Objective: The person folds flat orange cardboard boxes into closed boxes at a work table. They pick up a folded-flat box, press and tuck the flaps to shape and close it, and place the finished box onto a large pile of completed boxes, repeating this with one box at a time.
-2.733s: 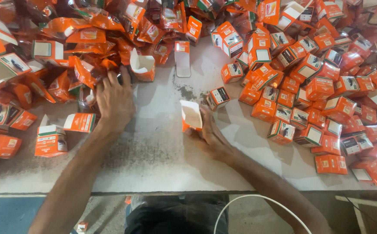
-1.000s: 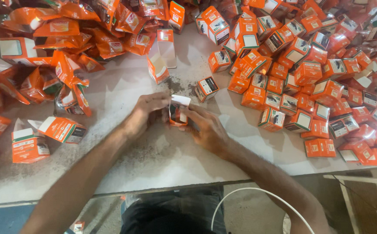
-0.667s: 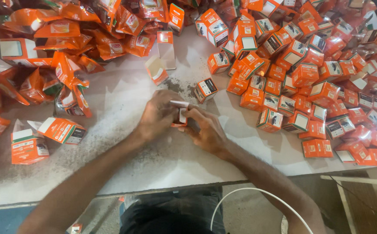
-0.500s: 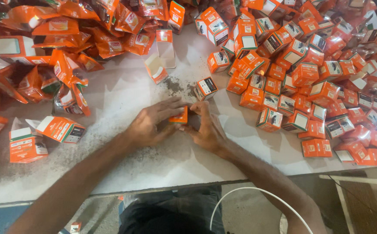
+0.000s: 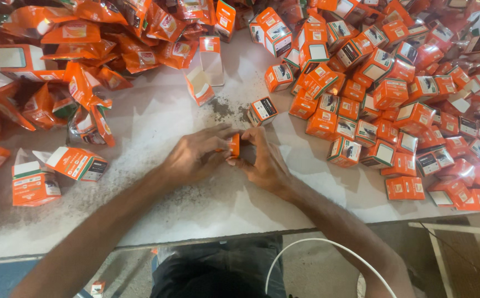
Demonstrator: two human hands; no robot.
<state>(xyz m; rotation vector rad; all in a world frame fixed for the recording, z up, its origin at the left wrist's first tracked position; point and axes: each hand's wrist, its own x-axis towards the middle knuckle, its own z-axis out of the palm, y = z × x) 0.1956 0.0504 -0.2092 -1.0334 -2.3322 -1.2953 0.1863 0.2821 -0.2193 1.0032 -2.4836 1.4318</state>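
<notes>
A small orange carton (image 5: 234, 145) sits between both hands at the middle of the white table (image 5: 207, 204). My left hand (image 5: 195, 157) presses on it from the left, fingers closed around its side. From the right, my right hand (image 5: 264, 160) grips it, thumb on the front face. Most of the carton is hidden by my fingers. One closed orange box (image 5: 262, 110) stands just beyond my hands.
A large heap of closed orange boxes (image 5: 383, 94) fills the right side. Flat and half-open orange cartons with clear wrappers (image 5: 85, 66) pile up on the left and far edge. Two open cartons (image 5: 52, 171) lie at the near left. A white cable (image 5: 317, 254) curves below the table edge.
My left hand came back from the left pile and joined my right hand at the table's middle. The carton, first white-flapped and open, is now folded shut between both hands.
</notes>
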